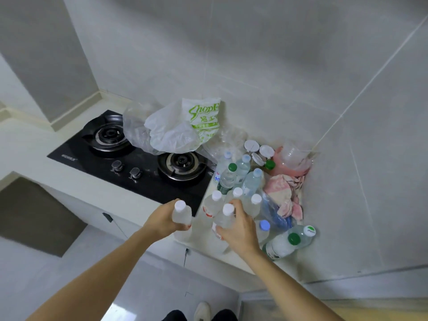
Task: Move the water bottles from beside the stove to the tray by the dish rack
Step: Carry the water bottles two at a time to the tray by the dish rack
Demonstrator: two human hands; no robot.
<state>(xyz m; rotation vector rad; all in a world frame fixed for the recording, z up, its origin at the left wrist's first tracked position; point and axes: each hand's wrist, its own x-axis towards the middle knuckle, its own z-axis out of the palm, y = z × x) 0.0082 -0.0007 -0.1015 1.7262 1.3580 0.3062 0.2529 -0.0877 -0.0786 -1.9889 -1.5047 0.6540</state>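
Observation:
Several clear plastic water bottles [249, 181] with white, blue and green caps stand crowded on the counter to the right of the black gas stove [129, 163]. My left hand [164, 220] grips a white-capped bottle [181, 213] at the counter's front edge, beside the stove. Just to its right, my right hand [238, 228] is wrapped around another white-capped bottle [225, 215] at the front of the cluster. Two green-capped bottles [289, 242] lie tilted at the near right. No tray or dish rack is in view.
A white plastic shopping bag [183, 128] sits on the stove's back right. In the corner are a pink tub [290, 167] with clear cups, white-lidded jars [259, 149] and a pink cloth [283, 195]. Tiled walls close off the back and right.

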